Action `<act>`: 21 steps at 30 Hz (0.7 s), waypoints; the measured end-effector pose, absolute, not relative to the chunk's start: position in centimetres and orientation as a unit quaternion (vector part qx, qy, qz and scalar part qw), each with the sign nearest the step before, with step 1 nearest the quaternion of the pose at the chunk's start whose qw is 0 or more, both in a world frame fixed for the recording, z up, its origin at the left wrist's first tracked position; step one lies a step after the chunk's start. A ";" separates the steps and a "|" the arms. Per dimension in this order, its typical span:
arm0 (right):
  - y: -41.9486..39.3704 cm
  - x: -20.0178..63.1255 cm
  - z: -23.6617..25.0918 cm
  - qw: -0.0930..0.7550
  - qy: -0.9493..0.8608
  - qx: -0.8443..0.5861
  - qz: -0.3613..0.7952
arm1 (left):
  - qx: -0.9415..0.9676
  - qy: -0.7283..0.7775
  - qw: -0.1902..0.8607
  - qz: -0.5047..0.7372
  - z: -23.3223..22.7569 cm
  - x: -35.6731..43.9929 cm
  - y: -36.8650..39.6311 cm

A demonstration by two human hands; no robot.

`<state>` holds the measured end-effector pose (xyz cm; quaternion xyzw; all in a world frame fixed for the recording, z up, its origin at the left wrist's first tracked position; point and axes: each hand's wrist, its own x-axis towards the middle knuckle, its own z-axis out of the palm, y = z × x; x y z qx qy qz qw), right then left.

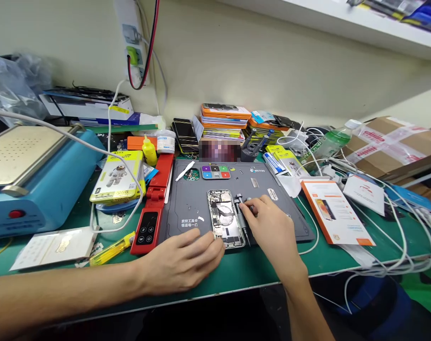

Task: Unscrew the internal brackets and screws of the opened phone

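An opened smartphone (224, 217), its inner parts bare, lies screenless on a dark grey repair mat (272, 203). At its lower left corner rests my left hand (185, 260), fingers loosely bent and apart, the fingertips touching or very near the phone's edge. Just right of the phone lies a dark, slim screwdriver (243, 219), tip toward me. My right hand (270, 225) has thumb and fingers closed at the handle end of a second dark screwdriver (249, 202), mostly covered by the fingers. Tiny screws or bits are scattered on the mat.
A coloured magnetic parts tray (215, 172) and a white pry tool (184, 171) sit on the mat's far side. Left stand a red folding device (146, 229), yellow battery boxes (118, 175) and a blue heating machine (41, 184). Right are an orange-white box (336, 213) and tangled white cables (400, 237).
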<state>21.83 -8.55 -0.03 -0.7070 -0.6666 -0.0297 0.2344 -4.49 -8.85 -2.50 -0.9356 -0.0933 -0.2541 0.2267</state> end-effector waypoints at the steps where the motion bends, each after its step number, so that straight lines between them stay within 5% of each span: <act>1: -8.4 21.8 0.0 0.238 -0.662 -0.710 -0.024 | -0.936 -0.072 0.218 -0.266 -2.3 -4.5 -8.9; 7: -8.8 21.2 0.2 0.322 -0.626 -0.711 0.003 | -0.955 -0.046 0.047 -0.289 -2.7 -4.0 -9.2; 15: -10.4 18.1 0.8 0.516 -0.580 -0.625 0.076 | -0.961 -0.085 -0.011 -0.263 -4.2 -3.7 -8.6; 21: -10.5 14.6 -0.6 0.512 -0.637 -0.546 0.184 | -0.963 -0.078 -0.015 -0.259 -4.0 -3.8 -8.5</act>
